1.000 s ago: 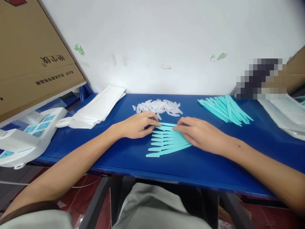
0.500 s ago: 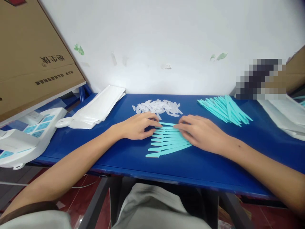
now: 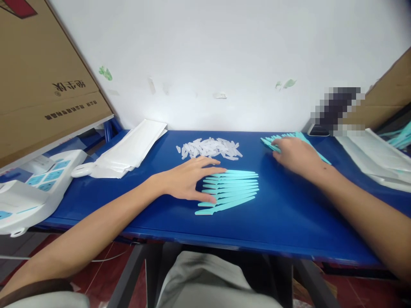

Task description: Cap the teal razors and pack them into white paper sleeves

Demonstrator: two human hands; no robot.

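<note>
A row of teal eyebrow razors (image 3: pixel 237 188) lies fanned side by side in the middle of the blue table. My left hand (image 3: pixel 192 177) spans the row's left ends, thumb and forefinger spread wide, fingertips touching the razors. At the right, my right hand (image 3: pixel 293 152) reaches over a loose pile of more teal razors (image 3: pixel 306 137) and hides much of it. Its thumb and forefinger are apart at the pile's left side, with no razor seen lifted. Beyond my left hand is a heap of small translucent white blade caps (image 3: pixel 210 147).
White padded sleeves (image 3: pixel 131 147) lie at the left, near a white power strip (image 3: pixel 61 179) with blue sockets. A large cardboard box (image 3: pixel 48 81) leans behind them. More white sleeves (image 3: pixel 382 158) are at the right. A white wall (image 3: pixel 199 55) bounds the table's back.
My right hand has left the razor row and moved right to the loose pile. My left hand has spread its fingers over the row's left ends. The view has shifted slightly.
</note>
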